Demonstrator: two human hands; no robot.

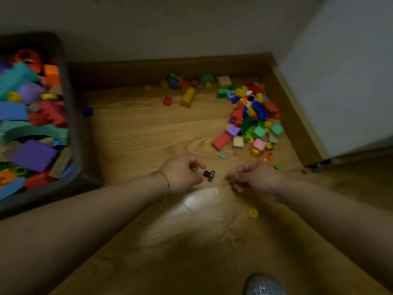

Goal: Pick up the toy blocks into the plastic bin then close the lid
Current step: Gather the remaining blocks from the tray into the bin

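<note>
A dark plastic bin (73,133) stands at the left, heaped with foam and plastic toy blocks (32,124); I see no lid. A pile of coloured blocks (248,116) lies on the wooden floor by the right corner. A smaller cluster (187,88) sits along the back skirting. My left hand (182,172) is low over the floor, its thumb and fingers curled toward a small black wheeled piece (209,175) at their tips. Whether it grips the piece is unclear. My right hand (253,177) hovers just right of it, fingers curled in, with nothing visible inside.
Loose pieces lie around: a yellow ring (253,213) near my right forearm, a teal disc (222,155), a green bit (277,167) and a blue block (87,111) beside the bin. A white wall panel (340,81) closes the right side. A silvery shoe (263,285) shows at the bottom.
</note>
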